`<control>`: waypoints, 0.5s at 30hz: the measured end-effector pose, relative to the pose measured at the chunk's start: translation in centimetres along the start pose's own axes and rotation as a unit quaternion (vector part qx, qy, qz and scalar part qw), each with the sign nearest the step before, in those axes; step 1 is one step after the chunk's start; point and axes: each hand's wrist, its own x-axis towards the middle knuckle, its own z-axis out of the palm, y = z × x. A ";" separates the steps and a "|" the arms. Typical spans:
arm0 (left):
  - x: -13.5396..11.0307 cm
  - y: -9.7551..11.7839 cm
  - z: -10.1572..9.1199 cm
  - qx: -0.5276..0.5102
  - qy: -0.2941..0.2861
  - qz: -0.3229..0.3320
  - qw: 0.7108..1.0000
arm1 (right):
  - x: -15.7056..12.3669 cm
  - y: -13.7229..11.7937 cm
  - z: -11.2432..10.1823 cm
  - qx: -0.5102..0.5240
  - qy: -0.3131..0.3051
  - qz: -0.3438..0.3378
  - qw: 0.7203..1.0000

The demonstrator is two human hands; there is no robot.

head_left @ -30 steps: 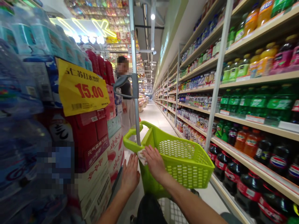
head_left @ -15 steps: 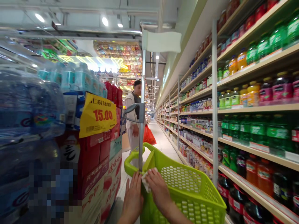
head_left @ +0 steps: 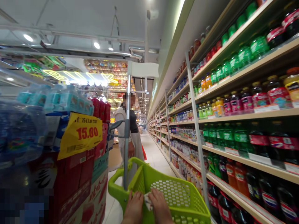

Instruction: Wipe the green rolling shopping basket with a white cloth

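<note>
Tissue [head_left: 148,201] (I think), white and crumpled, is held by the right hand [head_left: 160,206] against the lime-green cart [head_left: 199,200] right under both hands, while the left hand [head_left: 135,207] rests on its edge, can't tell if gripping. I'd guess the tissue's light, soft and tears easily, so pinch the bunched bit, and the cart's stiff, smooth plastic, best grabbed by the looped handle [head_left: 112,188] left of the hands. Pepsi bottles [head_left: 269,199] sit to their right, a yellow price sign [head_left: 80,135] reading "15.00" to their left, and way past them a neon sign [head_left: 79,77] says "BULK".

The right hand [head_left: 159,203] hides part of its crumpled white cloth [head_left: 148,202], possibly a tissue. The bottom edge crops the green basket [head_left: 146,179]; pixelation masks the lower-left corner, and the leftmost bottles [head_left: 21,130] blur.
</note>
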 end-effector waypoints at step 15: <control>-0.4 5.2 2.9 0.031 -0.033 0.107 0.993 | -7.0 2.9 -7.4 0.014 -0.096 0.036 0.995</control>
